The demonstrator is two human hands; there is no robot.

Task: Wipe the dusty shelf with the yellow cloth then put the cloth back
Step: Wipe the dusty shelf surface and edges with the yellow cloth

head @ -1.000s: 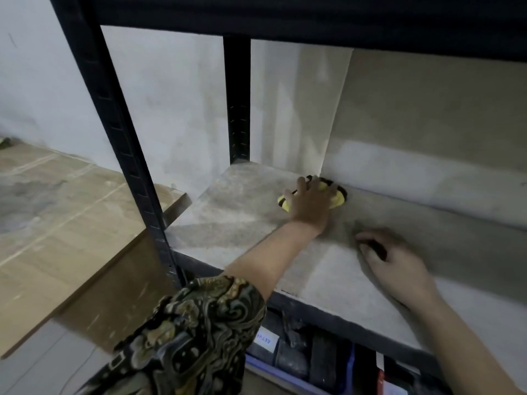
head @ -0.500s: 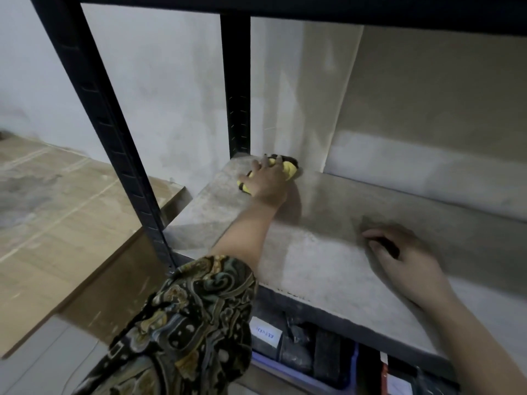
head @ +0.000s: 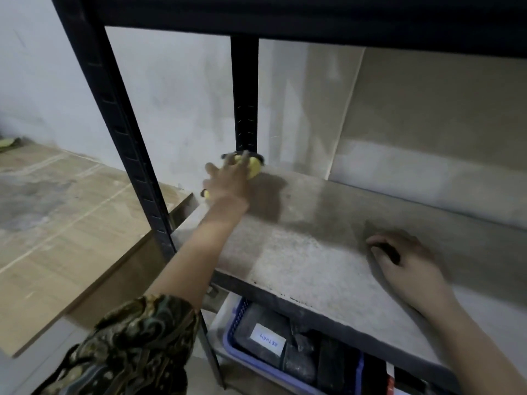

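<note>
The dusty grey shelf board (head: 308, 252) spans the middle of the view inside a black metal rack. My left hand (head: 228, 182) presses the yellow cloth (head: 252, 166) flat on the shelf's far left corner, right by the rear black post (head: 245, 95). Most of the cloth is hidden under my fingers; a small yellow bit shows near my wrist. My right hand (head: 405, 260) rests palm down on the shelf to the right, fingers loosely bent, holding nothing.
The front black post (head: 114, 115) stands left of my left arm. The black upper shelf (head: 313, 15) hangs overhead. A blue basket (head: 236, 349) with dark items and a label sits below. Wooden boards (head: 57, 223) lie to the left.
My left hand has slid the cloth leftward and further back along the shelf, from near the middle rear into the far left corner. My right hand has stayed in place.
</note>
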